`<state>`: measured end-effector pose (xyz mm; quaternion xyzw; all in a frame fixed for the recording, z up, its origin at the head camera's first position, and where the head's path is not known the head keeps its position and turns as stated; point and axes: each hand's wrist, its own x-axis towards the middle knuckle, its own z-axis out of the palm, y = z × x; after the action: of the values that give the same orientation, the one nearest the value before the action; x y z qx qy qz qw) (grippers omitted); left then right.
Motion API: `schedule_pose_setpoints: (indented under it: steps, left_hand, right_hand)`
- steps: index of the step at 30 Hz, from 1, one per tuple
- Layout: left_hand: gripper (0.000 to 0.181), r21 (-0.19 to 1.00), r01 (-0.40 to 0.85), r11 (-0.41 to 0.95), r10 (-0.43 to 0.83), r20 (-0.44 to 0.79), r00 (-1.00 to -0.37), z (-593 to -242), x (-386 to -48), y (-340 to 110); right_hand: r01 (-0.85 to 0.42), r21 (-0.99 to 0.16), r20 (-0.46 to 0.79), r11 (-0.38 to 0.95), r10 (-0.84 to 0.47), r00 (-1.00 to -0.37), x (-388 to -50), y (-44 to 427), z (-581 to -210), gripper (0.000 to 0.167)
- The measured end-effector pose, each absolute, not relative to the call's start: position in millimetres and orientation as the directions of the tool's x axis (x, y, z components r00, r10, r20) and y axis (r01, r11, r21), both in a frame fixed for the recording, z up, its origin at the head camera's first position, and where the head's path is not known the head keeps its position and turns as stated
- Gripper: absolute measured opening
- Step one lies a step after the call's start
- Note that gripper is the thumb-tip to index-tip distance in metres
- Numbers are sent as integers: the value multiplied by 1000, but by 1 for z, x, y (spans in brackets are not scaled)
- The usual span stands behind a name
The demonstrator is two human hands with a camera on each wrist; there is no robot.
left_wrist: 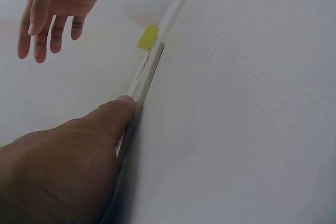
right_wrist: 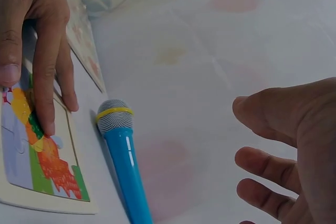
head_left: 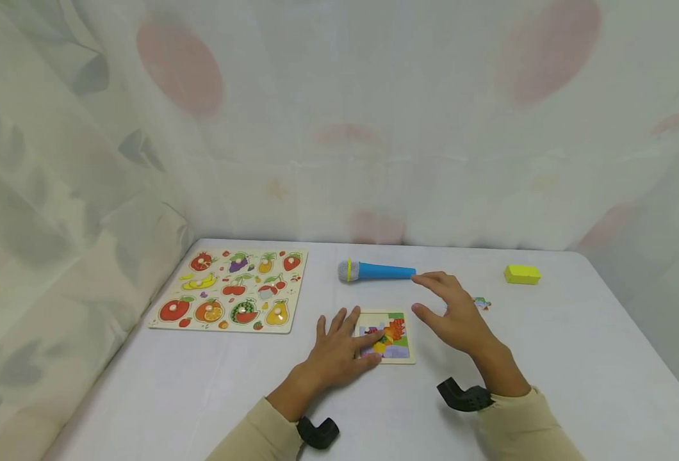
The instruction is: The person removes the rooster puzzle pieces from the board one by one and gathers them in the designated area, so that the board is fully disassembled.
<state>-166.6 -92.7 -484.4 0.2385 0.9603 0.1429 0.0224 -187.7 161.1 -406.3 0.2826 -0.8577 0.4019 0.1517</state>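
Observation:
A small jigsaw puzzle [head_left: 398,351] in a pale frame lies flat on the table, with a colourful picture and a bare pale patch near its far left corner. My left hand [head_left: 338,356] rests on its left side, fingers spread; the thumb lies at the near edge in the left wrist view. Raised right of the puzzle, my right hand [head_left: 453,315] holds nothing, its fingers apart and slightly bent. Just beyond that hand lies a small puzzle piece [head_left: 481,303], partly hidden by it. A blue toy microphone [right_wrist: 126,163] lies behind the puzzle.
At the left stands a larger fruit peg puzzle board [head_left: 232,291], lying flat. A yellow block [head_left: 522,274] sits at the back right. Patterned curtains [head_left: 339,128] hang behind the white table [head_left: 576,358] and at its sides.

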Motion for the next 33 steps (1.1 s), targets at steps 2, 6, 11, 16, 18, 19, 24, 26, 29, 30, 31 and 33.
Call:
schedule_pose_setpoints:
  steps: [2, 6, 11, 16, 18, 19, 24, 26, 29, 30, 31, 33]
  left_hand:
    - [52, 286, 451, 845, 464, 24, -885, -484, -167, -92]
    - [53, 285, 443, 850, 459, 10, -888, -484, -167, -93]
    - [53, 280, 444, 851, 460, 11, -888, -484, -166, -93]
    - [53, 266, 453, 851, 464, 23, -886, -485, -166, -93]
    - [53, 264, 453, 852, 464, 21, -885, -485, -166, -93]
    - [53, 263, 453, 852, 465, 20, -885, -485, -167, -92]
    - [53, 263, 454, 851, 467, 15, -884, -486, -167, -91]
    - [52, 260, 456, 851, 468, 18, -884, -486, -167, -91]
    - [52, 256, 459, 851, 469, 24, -883, -486, -167, -91]
    - [52, 256, 459, 851, 468, 25, -883, -486, -167, -92]
    - [52, 256, 459, 851, 468, 27, -883, -487, -167, -92]
    - [53, 256, 459, 851, 468, 29, -883, -487, -167, -93]
  right_hand:
    - [-604, -612, 482, 511, -365, -797, -189, 160, -410, 48]
    - [-589, -630, 459, 506, -369, -808, -193, 156, -419, 48]
    - [-572, -652, 443, 498, -362, -820, -199, 152, -433, 47]
    - [-555, -681, 429, 477, -355, -831, -204, 149, -447, 45]
    - [-527, -695, 402, 489, -343, -849, -205, 148, -451, 44]
    - [-509, -702, 386, 498, -336, -859, -205, 148, -454, 44]
    - [-448, -730, 328, 516, -311, -892, -206, 147, -463, 43]
    - [-447, -736, 325, 508, -314, -892, -208, 146, -468, 43]
    - [-450, -740, 321, 501, -325, -890, -212, 145, -473, 43]
    - [-450, -738, 318, 503, -329, -889, -213, 145, -475, 43]
    - [-452, -736, 315, 504, -336, -888, -214, 145, -477, 43]
    - [-447, -726, 297, 522, -348, -889, -216, 144, -480, 42]
